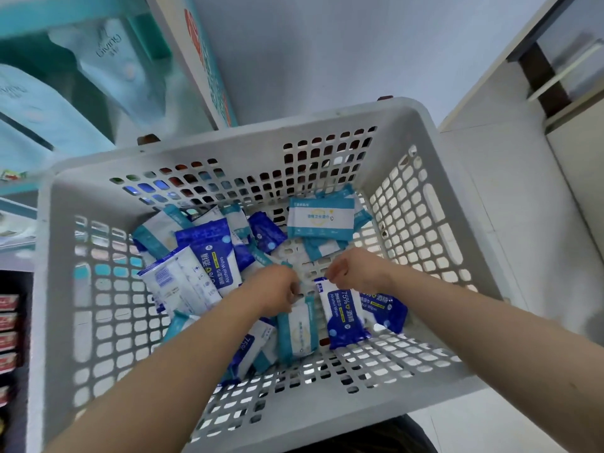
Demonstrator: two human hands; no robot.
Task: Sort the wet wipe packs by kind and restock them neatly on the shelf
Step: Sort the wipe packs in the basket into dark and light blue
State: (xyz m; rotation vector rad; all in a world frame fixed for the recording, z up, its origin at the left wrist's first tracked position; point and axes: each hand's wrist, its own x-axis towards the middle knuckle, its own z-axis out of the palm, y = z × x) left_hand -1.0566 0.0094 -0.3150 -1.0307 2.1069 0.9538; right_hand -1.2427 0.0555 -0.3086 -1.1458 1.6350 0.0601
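Our left hand (277,291) was curled down into the basket (228,152), fingers bent together over the packs near its middle; we could not tell whether it gripped one. Our right hand (351,271) was just beside it, thumb and fingers pinched on the top edge of a dark blue alcohol pack (343,317), which lay slanted on the basket floor. A second dark blue pack (385,310) lay partly under that one, toward the basket's right wall. Directly below our left hand lay a teal pack (299,331), lengthwise on the floor.

Toward the basket's left wall, more dark blue packs (209,256) were heaped with teal ones, some tilted on edge. Near the far wall a teal pack with a white label (320,217) lay flat on top of others of its kind. Both kinds were mixed loose across the floor of the basket.

Beyond the basket's far left corner stood a shelf (19,188) holding pale blue packages (108,57). Past the left wall, low down, we saw rows of red goods (8,335).
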